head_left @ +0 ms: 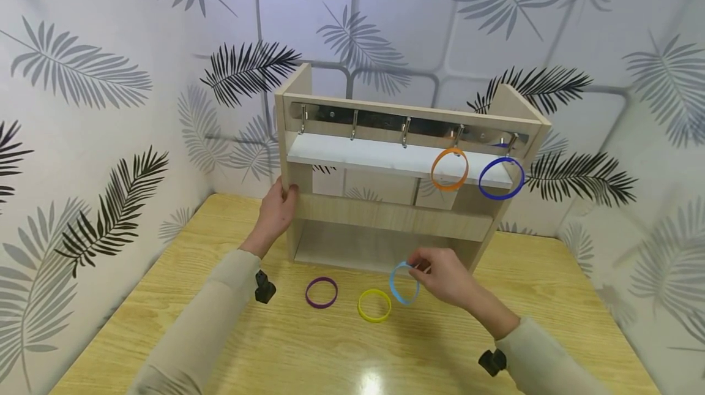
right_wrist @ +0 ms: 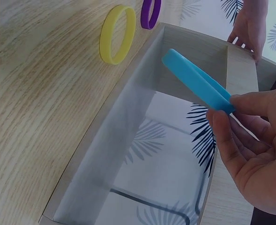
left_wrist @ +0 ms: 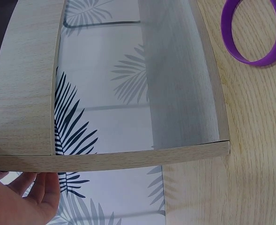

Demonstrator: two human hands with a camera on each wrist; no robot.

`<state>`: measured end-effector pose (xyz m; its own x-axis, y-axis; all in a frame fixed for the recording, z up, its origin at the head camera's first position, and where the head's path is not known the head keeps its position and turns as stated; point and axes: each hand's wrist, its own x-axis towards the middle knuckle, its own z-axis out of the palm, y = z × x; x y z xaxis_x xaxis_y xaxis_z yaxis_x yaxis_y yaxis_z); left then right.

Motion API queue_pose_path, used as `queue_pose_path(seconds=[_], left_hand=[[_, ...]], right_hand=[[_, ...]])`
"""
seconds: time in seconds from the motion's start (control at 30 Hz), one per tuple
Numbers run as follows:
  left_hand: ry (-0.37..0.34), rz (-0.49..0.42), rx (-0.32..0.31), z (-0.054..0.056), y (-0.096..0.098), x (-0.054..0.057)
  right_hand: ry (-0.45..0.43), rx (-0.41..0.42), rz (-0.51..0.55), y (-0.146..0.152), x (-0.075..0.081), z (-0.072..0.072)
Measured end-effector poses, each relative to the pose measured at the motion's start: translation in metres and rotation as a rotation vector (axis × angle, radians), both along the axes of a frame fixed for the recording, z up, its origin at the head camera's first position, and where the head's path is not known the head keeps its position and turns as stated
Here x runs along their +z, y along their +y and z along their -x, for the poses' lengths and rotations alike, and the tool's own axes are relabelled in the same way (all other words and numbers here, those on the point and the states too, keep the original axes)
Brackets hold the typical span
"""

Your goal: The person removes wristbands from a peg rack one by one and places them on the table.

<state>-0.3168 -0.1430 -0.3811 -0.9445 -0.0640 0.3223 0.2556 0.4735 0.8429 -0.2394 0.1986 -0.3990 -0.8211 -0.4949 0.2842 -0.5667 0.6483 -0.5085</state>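
Right hand [head_left: 445, 274]: grip closed on light blue band [right_wrist: 190, 78], pinched at one edge between thumb and fingers. Band is up off the tabletop [head_left: 308, 352], in front of the wooden rack's [head_left: 393, 216] lower right section.

Left hand [head_left: 277, 210]: grip closed on the rack's left side panel, thumb at the front edge, fingers against the outer face.

Yellow band [head_left: 374, 319] lies flat on the tabletop in front of the rack, near the light blue one; purple band [head_left: 321, 306] lies flat to the left of yellow, not touching it.

Metal hook rail [head_left: 380, 120] runs along the rack's top front, five hooks. Counting from left: orange band [head_left: 447, 188] hangs on the fourth, dark blue band [head_left: 498, 197] on the fifth.
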Motion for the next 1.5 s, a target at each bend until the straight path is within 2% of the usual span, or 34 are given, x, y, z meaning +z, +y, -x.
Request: queue_pose_path(seconds=[0.93, 1.33, 1.5], left_hand=[[0.015, 0.007, 0.003, 0.002, 0.000, -0.003], [0.010, -0.003, -0.006, 0.001, -0.001, -0.002], [0.010, -0.007, -0.008, 0.001, 0.000, -0.002]], right_hand=[[0.001, 0.000, -0.008, 0.007, -0.026, 0.001], [-0.036, -0.008, 0.005, 0.015, -0.038, 0.004], [-0.080, -0.023, 0.029, 0.022, -0.043, 0.009]])
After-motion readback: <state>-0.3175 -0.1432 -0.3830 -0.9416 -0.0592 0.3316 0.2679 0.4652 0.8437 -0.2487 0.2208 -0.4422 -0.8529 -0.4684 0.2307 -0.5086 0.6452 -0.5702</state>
